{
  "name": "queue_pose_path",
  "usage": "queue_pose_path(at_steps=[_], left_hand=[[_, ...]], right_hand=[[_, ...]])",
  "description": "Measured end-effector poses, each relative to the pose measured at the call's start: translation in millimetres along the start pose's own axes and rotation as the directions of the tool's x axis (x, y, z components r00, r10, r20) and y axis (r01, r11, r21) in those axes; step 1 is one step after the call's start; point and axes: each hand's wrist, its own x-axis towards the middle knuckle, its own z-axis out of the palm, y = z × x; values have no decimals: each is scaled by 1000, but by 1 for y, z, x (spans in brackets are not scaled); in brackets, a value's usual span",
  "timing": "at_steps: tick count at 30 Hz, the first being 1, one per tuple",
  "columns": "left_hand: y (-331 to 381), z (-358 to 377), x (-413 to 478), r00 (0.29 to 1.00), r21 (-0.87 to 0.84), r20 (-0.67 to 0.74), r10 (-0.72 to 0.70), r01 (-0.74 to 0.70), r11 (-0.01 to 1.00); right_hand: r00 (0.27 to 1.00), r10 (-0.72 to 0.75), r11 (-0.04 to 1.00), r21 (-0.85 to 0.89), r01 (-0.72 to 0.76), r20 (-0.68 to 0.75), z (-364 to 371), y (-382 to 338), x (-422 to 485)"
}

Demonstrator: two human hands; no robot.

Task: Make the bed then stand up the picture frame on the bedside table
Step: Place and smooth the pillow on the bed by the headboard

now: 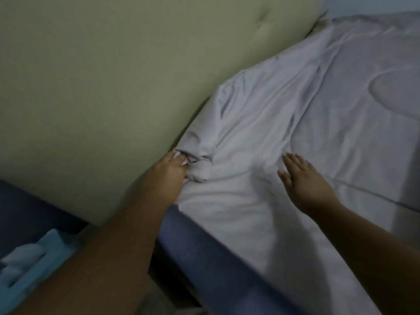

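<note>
At the near left corner of the bed, the left hand (169, 168) is clenched on a bunch of sheet (261, 137) beside the headboard (91, 87), the right hand (304, 180) lies flat and released, so better pull taut, then smooth outward.

The bed (204, 253) has a blue padded side rail and a pale green tufted headboard (102, 76). A wrinkled white sheet (261, 123) lies directly on it, bunched near the headboard corner.
</note>
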Motion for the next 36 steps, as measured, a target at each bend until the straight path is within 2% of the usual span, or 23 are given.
queue_pose_path(at_steps=[2,8,10,12,14,17,18,19,20,21,22,23,24,25,29,31,33,36], left_hand=[[-24,34,-24,1000,-10,15,20,-20,1000],[-31,136,-86,990,-150,130,-58,77,986],[-31,151,-97,964,-282,156,-213,250,926],[-28,156,-101,889,-434,175,-423,455,777],[-22,159,-98,774,-559,131,-619,573,599],[-17,155,-86,509,-644,224,-831,718,266],[-21,156,-83,375,-638,291,-880,761,113],[-29,160,-84,206,-614,382,-901,785,-81],[-39,168,-87,59,-585,470,-881,768,-261],[-48,175,-92,-30,-558,557,-830,726,-401],[-51,177,-95,-56,-566,623,-781,657,-499],[-49,178,-97,-51,-588,665,-745,578,-565],[-46,180,-98,-37,-614,676,-736,523,-591],[-40,179,-98,-12,-630,669,-743,521,-575],[-32,183,-98,56,-573,542,-838,754,-320],[-41,187,-97,40,-476,539,-841,839,-265],[-51,190,-97,11,-386,590,-808,882,-270],[-59,193,-99,54,-291,608,-792,943,-159]], right_hand=[[997,-53,998,-12,54,51,36,-30,12],[955,-212,968,-92,234,207,137,-74,14],[948,-217,956,-143,254,233,160,-82,5],[962,-191,953,-199,229,194,174,-87,0],[974,-164,951,-236,198,159,181,-90,-1],[978,-153,954,-236,183,138,182,-93,-1],[977,-156,954,-235,186,142,181,-92,0],[976,-161,953,-235,193,148,181,-92,0],[975,-168,951,-236,200,149,181,-90,1],[974,-172,950,-237,203,145,181,-89,1],[975,-174,949,-240,203,137,181,-88,1],[977,-171,948,-248,198,125,181,-88,1],[980,-167,947,-258,191,113,182,-88,0],[982,-161,946,-267,183,103,184,-90,-1],[986,-137,945,-285,160,98,187,-95,-1],[985,-143,943,-289,165,98,188,-99,-1],[982,-156,944,-278,180,104,190,-104,0],[973,-192,944,-247,220,130,196,-115,2]])
